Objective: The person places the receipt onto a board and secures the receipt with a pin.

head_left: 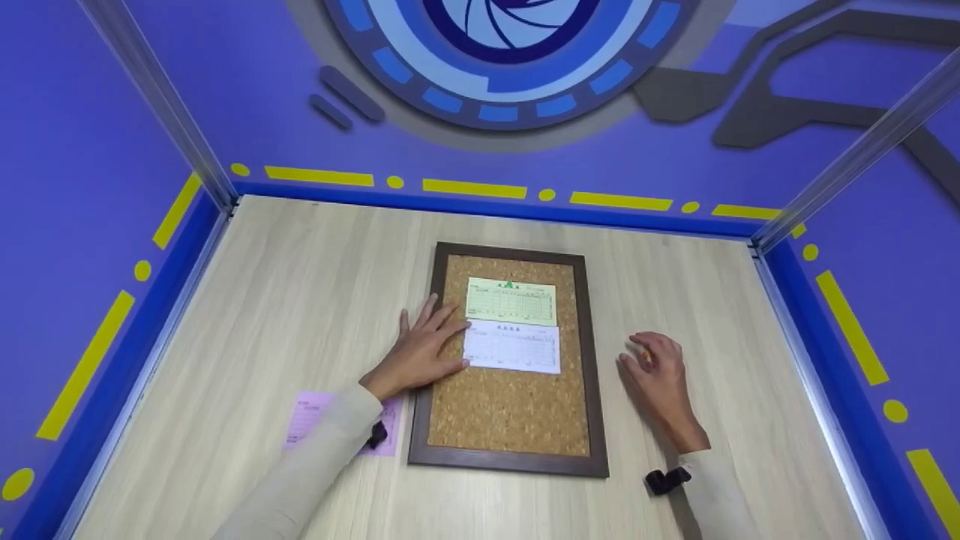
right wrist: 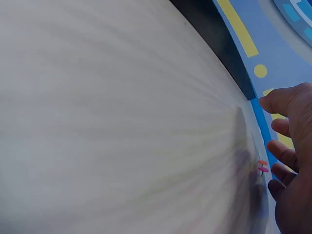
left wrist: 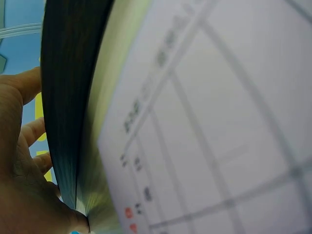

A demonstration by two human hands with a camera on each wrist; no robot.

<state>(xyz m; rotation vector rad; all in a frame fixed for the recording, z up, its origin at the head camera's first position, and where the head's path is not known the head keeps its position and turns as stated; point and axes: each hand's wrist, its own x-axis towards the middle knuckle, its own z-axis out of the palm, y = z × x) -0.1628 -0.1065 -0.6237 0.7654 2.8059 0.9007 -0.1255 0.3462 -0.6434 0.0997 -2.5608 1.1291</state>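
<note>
A cork board (head_left: 502, 412) in a dark wooden frame lies flat on the table. A green slip (head_left: 511, 301) sits at its top under a green pin (head_left: 510, 284), with a white printed slip (head_left: 513, 347) just below. My left hand (head_left: 420, 349) lies flat across the board's left frame, fingertips touching the left edges of both slips. The left wrist view shows the frame (left wrist: 68, 97) and a printed form (left wrist: 219, 122) very close and blurred. My right hand (head_left: 660, 375) rests on the table right of the board, fingers loosely curled over small orange and pink push pins (right wrist: 262, 165), holding nothing.
A pink slip (head_left: 307, 416) lies on the wooden table (head_left: 262, 300), partly under my left forearm. Purple walls with blue and yellow trim and metal corner posts (head_left: 161, 105) enclose the table on three sides.
</note>
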